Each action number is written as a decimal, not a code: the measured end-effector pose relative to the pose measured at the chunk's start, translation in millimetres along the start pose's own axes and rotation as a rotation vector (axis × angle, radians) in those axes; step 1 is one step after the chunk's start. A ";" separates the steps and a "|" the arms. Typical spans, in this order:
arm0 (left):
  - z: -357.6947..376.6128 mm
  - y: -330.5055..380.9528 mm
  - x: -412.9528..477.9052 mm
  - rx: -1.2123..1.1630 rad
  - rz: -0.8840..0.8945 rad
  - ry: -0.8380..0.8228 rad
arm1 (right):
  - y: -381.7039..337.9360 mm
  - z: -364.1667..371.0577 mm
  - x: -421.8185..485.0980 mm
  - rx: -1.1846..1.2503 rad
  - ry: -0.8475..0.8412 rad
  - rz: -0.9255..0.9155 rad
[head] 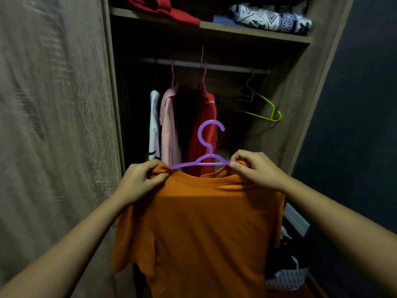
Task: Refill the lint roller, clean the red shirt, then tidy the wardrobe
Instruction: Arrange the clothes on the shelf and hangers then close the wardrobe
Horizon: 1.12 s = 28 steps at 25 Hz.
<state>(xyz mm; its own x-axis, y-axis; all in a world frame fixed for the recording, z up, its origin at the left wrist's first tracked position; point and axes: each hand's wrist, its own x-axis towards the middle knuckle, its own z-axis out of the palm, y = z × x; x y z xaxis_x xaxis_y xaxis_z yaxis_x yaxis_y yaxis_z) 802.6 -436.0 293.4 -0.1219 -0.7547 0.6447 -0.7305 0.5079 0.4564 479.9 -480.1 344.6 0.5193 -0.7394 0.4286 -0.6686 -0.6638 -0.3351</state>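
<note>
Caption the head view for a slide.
Before the wardrobe rail, the left hand and right hand grip the shoulders of an orange T-shirt on a purple hanger.

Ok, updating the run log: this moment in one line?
left hand: grips orange shirt | right hand: grips orange shirt | purple hanger: in collar, off rail

Orange shirt [199,229] on purple hanger [206,151], at wardrobe [318,87].
Held up w/ both hands: left hand [139,181] & right hand [257,168] pinching shoulders.
</note>
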 end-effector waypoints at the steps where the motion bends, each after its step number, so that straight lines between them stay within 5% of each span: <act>1: -2.4 -1.5 -0.7 -0.009 0.009 0.050 | -2.3 1.7 0.9 0.087 -0.048 0.033; 5: -20.2 -13.3 -0.7 0.059 0.019 -0.020 | 7.0 2.3 -0.1 0.178 -0.159 0.140; 9: -24.6 -26.6 -5.0 0.453 0.038 -0.190 | 9.3 4.8 -3.7 -0.137 0.111 0.261; 11: -20.5 -31.8 -5.0 0.551 0.046 -0.145 | -6.3 13.3 0.6 -0.176 0.186 0.193; 15: -41.4 -25.8 -2.9 0.007 -0.117 0.016 | -16.2 18.0 -8.2 -0.133 -0.047 0.075; 19: -54.6 -23.3 6.0 -0.232 -0.145 0.050 | 13.2 2.3 -8.6 0.025 -0.061 0.139; 25: -66.3 -25.8 4.4 -0.439 -0.209 -0.014 | 8.7 1.4 -4.1 0.151 0.122 0.062; 28: -62.9 -16.6 7.2 -0.150 -0.079 -0.191 | 4.6 14.4 -0.8 0.139 0.256 0.166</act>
<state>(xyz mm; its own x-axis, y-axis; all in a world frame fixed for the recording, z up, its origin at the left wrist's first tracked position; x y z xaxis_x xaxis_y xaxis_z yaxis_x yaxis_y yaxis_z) 856.2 -423.7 329.1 -0.2039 -0.8518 0.4826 -0.6363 0.4900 0.5959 484.1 -484.2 330.7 0.2469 -0.7985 0.5491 -0.6448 -0.5583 -0.5220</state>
